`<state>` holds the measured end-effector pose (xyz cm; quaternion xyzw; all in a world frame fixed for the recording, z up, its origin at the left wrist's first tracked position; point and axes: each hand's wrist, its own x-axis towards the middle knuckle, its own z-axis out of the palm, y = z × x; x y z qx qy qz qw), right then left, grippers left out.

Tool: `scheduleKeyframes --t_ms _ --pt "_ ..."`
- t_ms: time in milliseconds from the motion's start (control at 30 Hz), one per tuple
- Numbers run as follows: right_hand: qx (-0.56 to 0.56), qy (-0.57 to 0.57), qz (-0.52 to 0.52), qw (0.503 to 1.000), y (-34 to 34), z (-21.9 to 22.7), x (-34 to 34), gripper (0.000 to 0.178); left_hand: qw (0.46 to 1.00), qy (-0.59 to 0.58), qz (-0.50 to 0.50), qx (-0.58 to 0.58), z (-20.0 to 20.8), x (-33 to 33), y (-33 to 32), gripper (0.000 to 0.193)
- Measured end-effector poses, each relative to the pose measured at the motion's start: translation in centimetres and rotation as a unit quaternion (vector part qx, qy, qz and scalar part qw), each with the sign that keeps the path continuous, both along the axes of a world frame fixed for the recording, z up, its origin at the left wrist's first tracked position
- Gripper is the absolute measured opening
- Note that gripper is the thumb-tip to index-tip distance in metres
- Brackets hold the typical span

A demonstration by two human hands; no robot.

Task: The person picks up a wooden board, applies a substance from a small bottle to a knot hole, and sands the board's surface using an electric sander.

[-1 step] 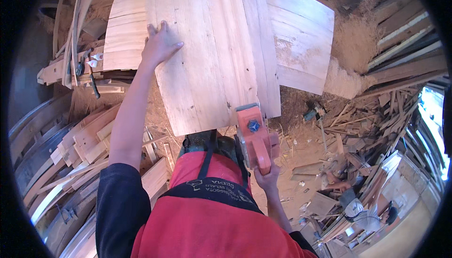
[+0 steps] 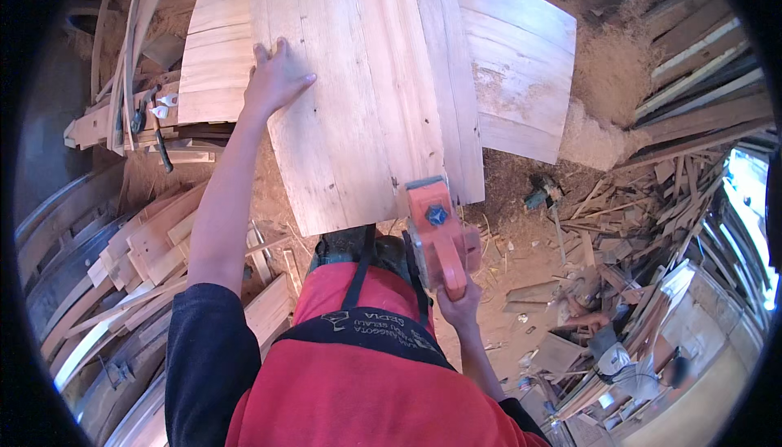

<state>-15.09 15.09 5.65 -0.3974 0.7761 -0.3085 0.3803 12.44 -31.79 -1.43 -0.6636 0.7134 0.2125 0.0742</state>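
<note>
My left hand (image 2: 278, 80) lies flat on a wide pale wooden panel (image 2: 350, 105), its fingers spread near the left edge. At the panel's near right corner, my right hand (image 2: 459, 305) is wrapped round the rear handle of an orange electric planer (image 2: 444, 235) with a dark blue front knob. The planer's front end rests on or just over the panel edge; its sole is hidden from above. A second pale panel (image 2: 525, 72) lies crosswise beneath the first, showing on both sides, with patches of sawdust on its right part.
Wooden boards (image 2: 155, 239) are stacked at the left. A hammer-like tool (image 2: 160, 137) lies by the far-left timber. Heaped shavings (image 2: 615, 72) sit at the far right, and a green power tool (image 2: 539, 194) is on the floor. Scrap wood (image 2: 652, 243) piles up at the right.
</note>
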Motion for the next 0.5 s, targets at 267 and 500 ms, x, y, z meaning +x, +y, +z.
scheduleKeyframes --t_ms 267,500 --pt "-0.110 -0.013 0.009 0.994 -24.2 -0.8 2.3 0.031 0.998 0.001 0.034 0.052 1.8 -0.8 -0.1 0.111" --pt "-0.152 0.094 0.053 0.982 -46.9 -2.2 1.4 0.036 0.999 0.040 0.000 0.017 -0.8 0.3 -0.5 0.115"
